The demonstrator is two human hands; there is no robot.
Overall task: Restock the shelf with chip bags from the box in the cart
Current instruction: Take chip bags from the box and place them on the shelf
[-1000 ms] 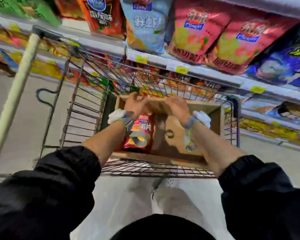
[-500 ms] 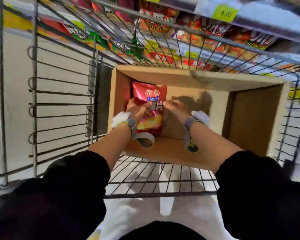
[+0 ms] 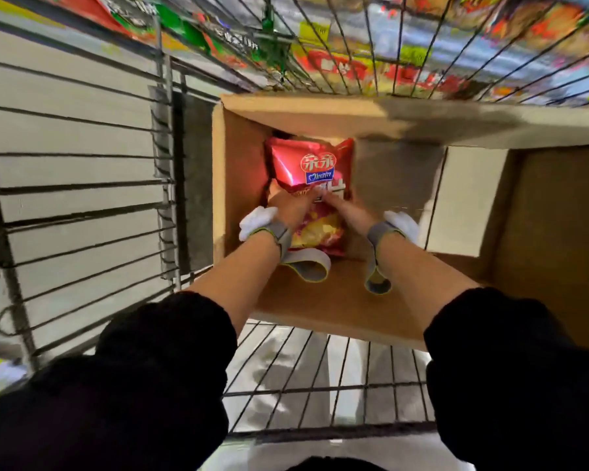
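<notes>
Since half a sec ago, both hands have gone deeper into box and closed in on the bag; camera has dipped too, so shelf stock now only shows blurred through cart mesh along top of frame.

Lower frame: black sleeves (image 3: 157, 375), pushed up off forearms, prob. to keep cuffs clear of the cardboard.

Centre: left hand (image 3: 288, 207) and right hand (image 3: 346, 209) meet on mid-face of red chip bag (image 3: 312, 185), fingertips touching its printed panel. Fingers laid on bag, not plainly curled round it; clamped or only pressing — cannot tell, motion blur. Wrist straps w/ white pads hang loose from both wrists.

Bag lies flat in left part of cardboard box (image 3: 354, 300), centre of frame, against its left wall; rest of box floor bare. Judgement: two-hand approach suits a puffy, slippery pack lying deep in a box.

Box sits in wire cart (image 3: 82, 185).

Top: shelf (image 3: 422, 45), destination, not yet served.
</notes>
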